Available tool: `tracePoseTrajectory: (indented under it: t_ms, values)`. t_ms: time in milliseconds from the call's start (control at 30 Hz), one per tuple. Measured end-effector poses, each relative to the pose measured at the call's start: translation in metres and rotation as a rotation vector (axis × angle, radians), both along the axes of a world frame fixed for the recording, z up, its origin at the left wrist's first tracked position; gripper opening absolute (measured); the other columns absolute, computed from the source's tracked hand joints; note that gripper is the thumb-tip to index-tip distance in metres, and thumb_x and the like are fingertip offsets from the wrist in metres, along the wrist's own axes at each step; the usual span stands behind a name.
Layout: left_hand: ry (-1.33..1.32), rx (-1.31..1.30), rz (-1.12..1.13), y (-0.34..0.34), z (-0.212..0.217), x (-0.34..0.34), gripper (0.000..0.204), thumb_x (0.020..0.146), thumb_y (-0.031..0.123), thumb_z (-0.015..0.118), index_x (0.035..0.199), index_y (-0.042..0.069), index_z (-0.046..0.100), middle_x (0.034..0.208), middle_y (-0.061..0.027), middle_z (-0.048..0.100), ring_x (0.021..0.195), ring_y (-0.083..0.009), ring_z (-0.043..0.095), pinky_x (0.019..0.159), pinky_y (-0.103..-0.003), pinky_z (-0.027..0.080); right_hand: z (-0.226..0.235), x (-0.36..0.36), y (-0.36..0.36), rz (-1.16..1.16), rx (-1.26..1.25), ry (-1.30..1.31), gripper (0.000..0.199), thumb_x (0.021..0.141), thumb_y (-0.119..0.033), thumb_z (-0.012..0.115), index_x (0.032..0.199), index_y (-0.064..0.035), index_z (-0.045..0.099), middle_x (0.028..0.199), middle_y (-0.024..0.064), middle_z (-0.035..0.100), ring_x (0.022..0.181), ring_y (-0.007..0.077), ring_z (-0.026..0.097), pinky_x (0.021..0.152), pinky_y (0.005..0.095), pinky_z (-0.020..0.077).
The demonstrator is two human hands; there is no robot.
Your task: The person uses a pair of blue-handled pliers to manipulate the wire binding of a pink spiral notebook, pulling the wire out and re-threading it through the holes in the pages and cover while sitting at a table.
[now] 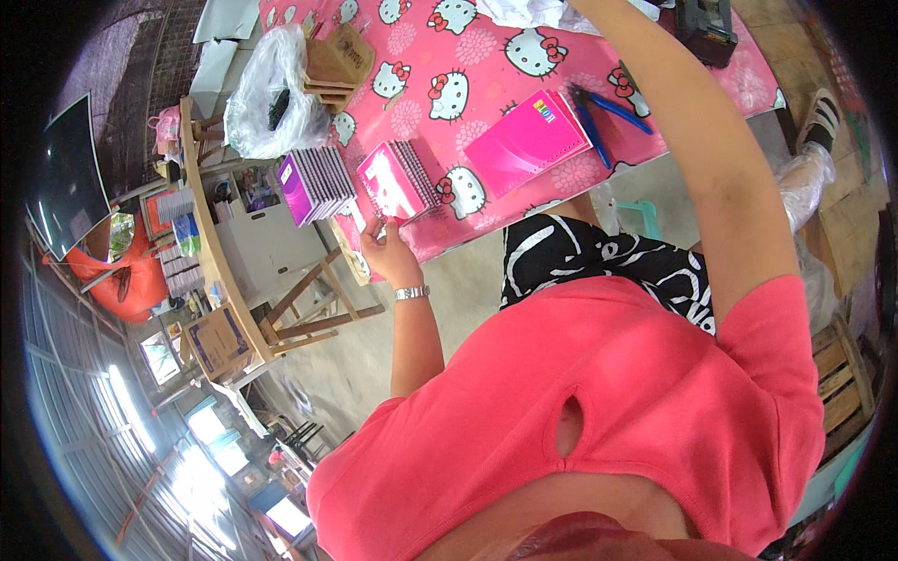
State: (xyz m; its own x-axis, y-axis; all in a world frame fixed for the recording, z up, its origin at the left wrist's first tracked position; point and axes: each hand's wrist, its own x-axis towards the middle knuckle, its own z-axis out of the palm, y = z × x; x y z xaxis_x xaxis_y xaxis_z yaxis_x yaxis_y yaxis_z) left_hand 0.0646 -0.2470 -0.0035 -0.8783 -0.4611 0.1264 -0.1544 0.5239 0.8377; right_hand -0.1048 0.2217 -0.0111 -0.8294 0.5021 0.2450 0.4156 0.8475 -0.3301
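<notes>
My left hand (393, 257) is at the table's near edge, fingers curled, fingertips at the near corner of a stack of pink spiral notebooks (398, 182). Whatever is between the fingertips is too small to make out. Left of that stack stands another of purple spiral notebooks (316, 187). My right arm (697, 131) stretches across the table to the far side, and its hand lies beyond the top of the picture. Beneath that arm are pink notebook covers (524, 145) with punched holes along one edge. Blue-handled pliers (599, 122) lie spread beside them.
The table has a pink patterned cover (486, 65). At its far left are a clear plastic bag (267, 93) and brown cardboard pieces (341, 61). White crumpled material (528, 11) lies at the far edge, and a black device (706, 33) stands far right.
</notes>
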Motion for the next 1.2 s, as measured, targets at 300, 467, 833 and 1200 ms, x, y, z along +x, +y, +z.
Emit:
tracePoseTrajectory:
  t_ms: [300, 467, 833, 1200]
  values:
    - [0.231, -0.468, -0.282, 0.068, 0.036, -0.007, 0.027, 0.082, 0.002, 0.068, 0.108, 0.004, 0.064, 0.109, -0.0099, 0.065, 0.1, -0.025, 0.059, 0.085, -0.037, 0.046, -0.015, -0.013, -0.002, -0.009, 0.057, 0.027, 0.021, 0.085, -0.014, 0.056, 0.09, 0.0005, 0.07, 0.097, 0.0198, 0.067, 0.091, 0.0322, 0.068, 0.073, 0.0418, 0.0576]
    - [0.492, -0.579, -1.107, 0.195, 0.071, -0.005, 0.029, 0.079, 0.013, 0.074, 0.104, 0.005, 0.065, 0.107, -0.013, 0.065, 0.099, -0.0302, 0.061, 0.087, -0.039, 0.048, -0.025, -0.023, 0.057, 0.142, 0.288, 0.083, 0.025, 0.08, -0.024, 0.061, 0.082, -0.0009, 0.072, 0.087, 0.0187, 0.068, 0.089, 0.031, 0.068, 0.073, 0.0445, 0.0546]
    - [0.249, -0.66, -1.26, 0.197, 0.07, -0.003, 0.029, 0.078, 0.015, 0.073, 0.105, 0.007, 0.066, 0.105, -0.0108, 0.069, 0.094, -0.0299, 0.065, 0.081, -0.039, 0.052, 0.046, 0.135, 0.018, 0.375, -1.257, 0.501, 0.032, 0.085, -0.015, 0.062, 0.114, -0.0028, 0.068, 0.09, 0.0151, 0.065, 0.076, 0.0261, 0.064, 0.072, 0.0362, 0.0536]
    - [0.506, -0.801, -1.291, 0.191, 0.055, 0.001, 0.019, 0.08, 0.01, 0.066, 0.099, 0.006, 0.065, 0.091, -0.0113, 0.069, 0.078, -0.0269, 0.067, 0.069, -0.038, 0.055, 0.035, 0.249, -0.047, 0.401, -1.232, 0.392, 0.041, 0.087, -0.004, 0.049, 0.124, -0.0068, 0.066, 0.087, -0.0007, 0.055, 0.074, 0.0071, 0.049, 0.067, 0.0232, 0.0421]
